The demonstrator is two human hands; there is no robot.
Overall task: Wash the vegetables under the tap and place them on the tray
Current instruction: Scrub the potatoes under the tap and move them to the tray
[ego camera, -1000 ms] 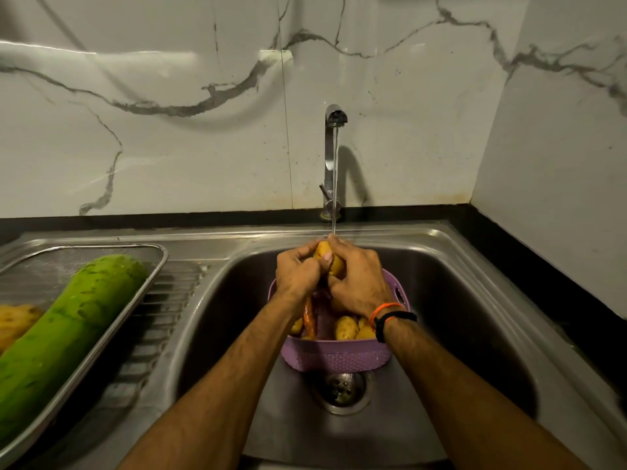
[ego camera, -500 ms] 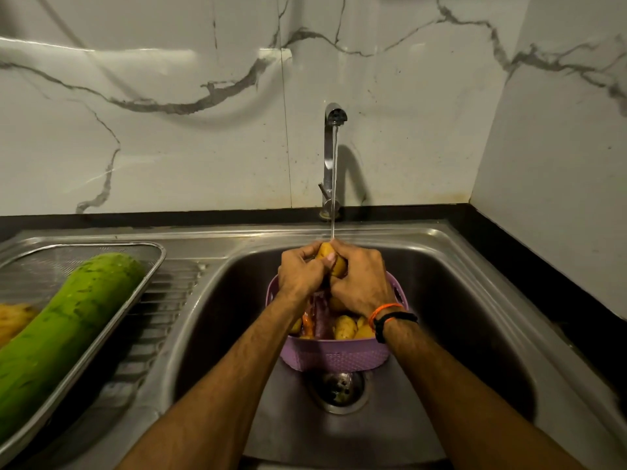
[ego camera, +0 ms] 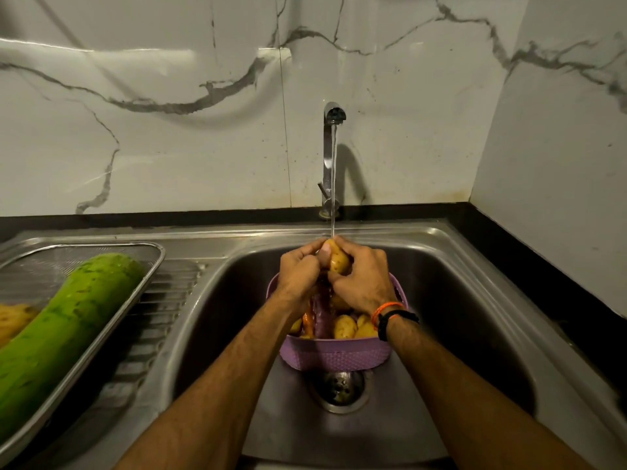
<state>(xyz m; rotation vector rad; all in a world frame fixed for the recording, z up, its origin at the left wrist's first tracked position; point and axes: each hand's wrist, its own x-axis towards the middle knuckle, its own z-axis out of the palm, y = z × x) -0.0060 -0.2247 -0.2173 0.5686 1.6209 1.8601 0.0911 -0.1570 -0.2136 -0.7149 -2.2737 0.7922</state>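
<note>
- Left hand and right hand: both grips curl around one potato, under the tap stream, above the purple basket.
- Tray: on the left draining surface, holds a green gourd.

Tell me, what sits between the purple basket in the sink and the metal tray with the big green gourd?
In the head view, only steel: the sink wall left of the purple basket, then the ribbed draining board on which the tray with the green gourd rests.
</note>
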